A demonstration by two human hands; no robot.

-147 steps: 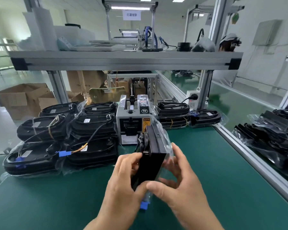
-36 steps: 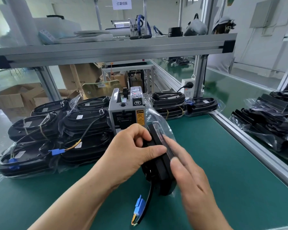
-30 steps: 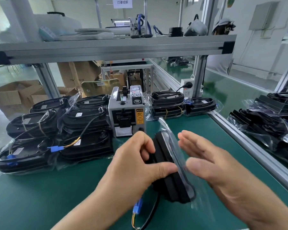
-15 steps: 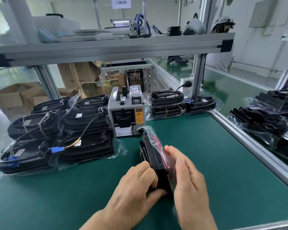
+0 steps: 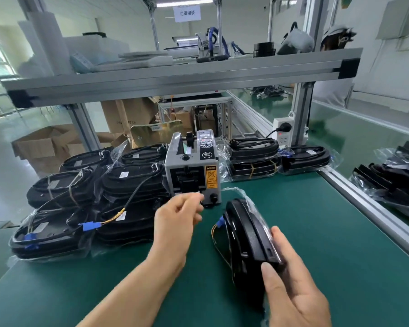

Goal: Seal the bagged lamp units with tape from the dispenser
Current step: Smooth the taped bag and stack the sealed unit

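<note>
The fingers point(image 5: 195, 199) of the left hand point(image 5: 175, 218) are loosely curled, thumb and forefinger drawn toward each other just in front of the outlet of the tape dispenser point(image 5: 192, 169). Blur hides the tips, so we cannot tell whether they pinch a strip of tape or hold nothing. The coming move, as we judge it, turns on this short gap: the outlet lies directly ahead of the left fingertips and slightly above them, and the left hand is much the nearer of the two to it. The left forearm extends forward from the lower edge of the view, back of the hand upward.

The right hand point(image 5: 293, 286) grips the near end of the bagged lamp unit point(image 5: 248, 234), thumb laid across its narrow upper edge and the other fingers wrapped behind it. The unit stands on edge on the table point(image 5: 328, 232), its long axis running away from us toward the dispenser. Its far end is near the dispenser's right front corner but apart from it. A blue connector point(image 5: 220, 220) on its lead shows at its left side. Loose bag film at the far end suggests, in our judgement, an unsealed mouth. Stacked bagged units point(image 5: 92, 197) lie left of the dispenser.
</note>
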